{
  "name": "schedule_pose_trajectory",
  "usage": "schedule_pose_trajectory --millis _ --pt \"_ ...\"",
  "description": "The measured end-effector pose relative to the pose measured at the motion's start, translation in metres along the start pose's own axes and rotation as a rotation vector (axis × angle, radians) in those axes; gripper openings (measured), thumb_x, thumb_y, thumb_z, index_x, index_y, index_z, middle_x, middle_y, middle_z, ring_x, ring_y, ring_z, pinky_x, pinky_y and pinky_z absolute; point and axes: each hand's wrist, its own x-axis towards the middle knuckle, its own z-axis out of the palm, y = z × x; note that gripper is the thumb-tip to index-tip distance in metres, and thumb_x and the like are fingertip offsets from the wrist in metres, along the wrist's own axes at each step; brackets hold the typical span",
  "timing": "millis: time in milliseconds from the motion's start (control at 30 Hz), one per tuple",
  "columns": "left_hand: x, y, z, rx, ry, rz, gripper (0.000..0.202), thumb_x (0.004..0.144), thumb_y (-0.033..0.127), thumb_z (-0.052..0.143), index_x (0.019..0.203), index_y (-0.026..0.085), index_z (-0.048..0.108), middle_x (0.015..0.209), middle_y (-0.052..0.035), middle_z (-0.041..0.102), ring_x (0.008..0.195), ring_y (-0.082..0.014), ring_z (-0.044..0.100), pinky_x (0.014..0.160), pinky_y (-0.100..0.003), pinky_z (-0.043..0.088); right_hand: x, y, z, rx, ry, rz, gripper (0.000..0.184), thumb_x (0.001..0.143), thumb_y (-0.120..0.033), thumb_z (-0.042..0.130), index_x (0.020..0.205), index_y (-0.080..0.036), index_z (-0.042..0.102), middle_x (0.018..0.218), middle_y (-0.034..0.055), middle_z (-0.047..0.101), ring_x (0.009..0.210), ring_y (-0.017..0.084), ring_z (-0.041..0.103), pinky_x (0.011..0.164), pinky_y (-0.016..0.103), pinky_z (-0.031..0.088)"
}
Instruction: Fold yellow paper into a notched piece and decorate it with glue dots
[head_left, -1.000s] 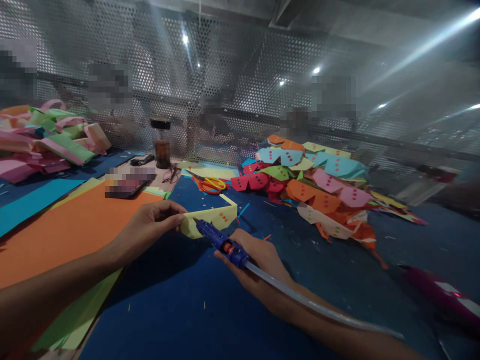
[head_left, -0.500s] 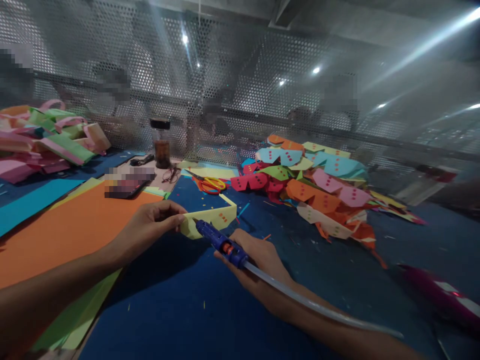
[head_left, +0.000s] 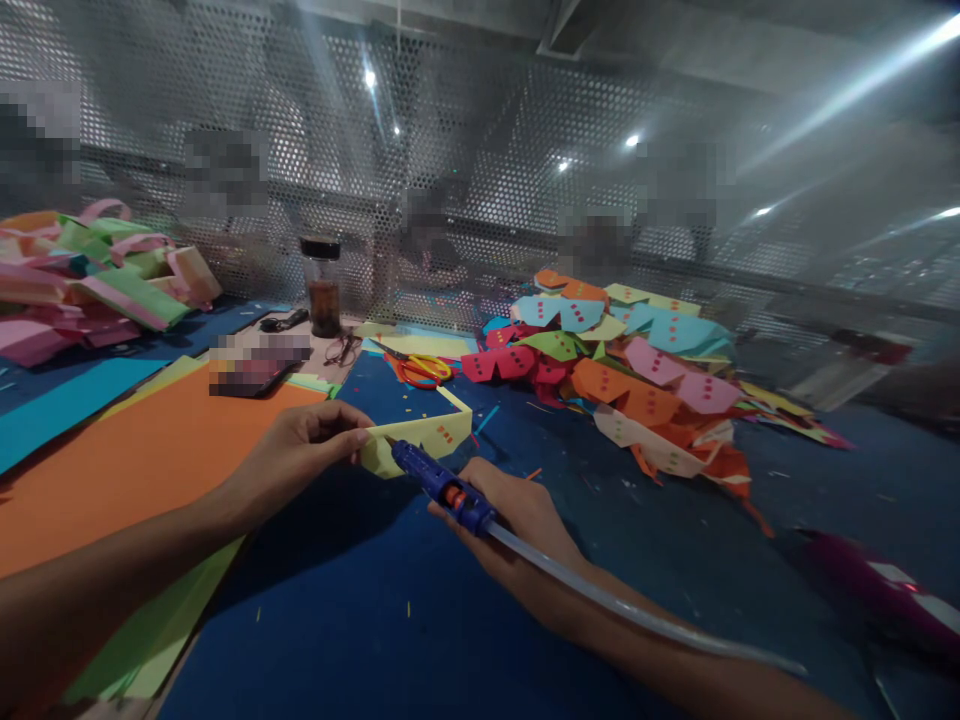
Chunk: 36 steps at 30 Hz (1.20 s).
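Observation:
My left hand (head_left: pixel 300 455) pinches the near end of a folded yellow paper piece (head_left: pixel 427 432) with small orange marks, holding it just above the blue table (head_left: pixel 360 600). My right hand (head_left: pixel 517 525) grips a blue glue gun (head_left: pixel 439 485) with a clear glue stick (head_left: pixel 615 605) trailing back along my forearm. The gun's nozzle touches the yellow paper near my left fingertips.
A pile of coloured folded paper pieces (head_left: pixel 637 370) lies at the right. Orange-handled scissors (head_left: pixel 420 370) and a dark jar (head_left: pixel 324 285) sit behind. Orange (head_left: pixel 135 460), blue and green sheets lie left, with pink and green paper strips (head_left: pixel 97 280) beyond. A purple object (head_left: pixel 877 590) is at the right edge.

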Motion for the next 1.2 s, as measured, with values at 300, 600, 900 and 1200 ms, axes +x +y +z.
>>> schedule_pose_trajectory --millis 300,600,900,1200 --pt "0.002 -0.002 0.001 -0.011 0.009 -0.006 0.022 0.079 0.042 0.071 0.084 0.021 0.072 0.071 0.0010 0.068 0.066 -0.0142 0.060 0.064 -0.026 0.046 0.000 0.002 0.002 -0.029 0.017 -0.003 0.010 0.090 -0.021 0.061 0.087 -0.021 0.052 0.082 -0.0019 0.061 0.063 0.012 0.052 0.059 0.025 0.031" --pt "0.002 0.001 0.001 0.015 0.019 -0.003 0.020 0.078 0.040 0.070 0.083 0.021 0.072 0.071 0.0004 0.069 0.066 -0.0144 0.061 0.064 -0.026 0.047 -0.001 0.001 0.001 -0.025 0.017 -0.009 0.010 0.091 -0.022 0.061 0.086 -0.020 0.052 0.080 -0.0023 0.060 0.064 0.012 0.052 0.058 0.025 0.031" --pt "0.001 -0.002 0.000 -0.026 0.018 -0.003 0.020 0.079 0.041 0.071 0.082 0.021 0.073 0.071 0.0005 0.068 0.065 -0.0148 0.060 0.063 -0.026 0.047 0.001 -0.005 -0.002 0.017 0.032 0.027 0.021 0.095 -0.032 0.058 0.081 -0.021 0.048 0.077 -0.0026 0.057 0.063 0.012 0.050 0.058 0.025 0.032" --pt "0.004 -0.001 0.000 -0.051 0.029 -0.003 0.020 0.078 0.041 0.073 0.081 0.021 0.073 0.068 0.0008 0.068 0.064 -0.0142 0.059 0.063 -0.025 0.046 0.002 -0.007 0.003 0.110 0.116 0.192 0.032 0.094 -0.051 0.058 0.080 -0.022 0.058 0.071 -0.0020 0.058 0.064 0.014 0.053 0.058 0.026 0.039"
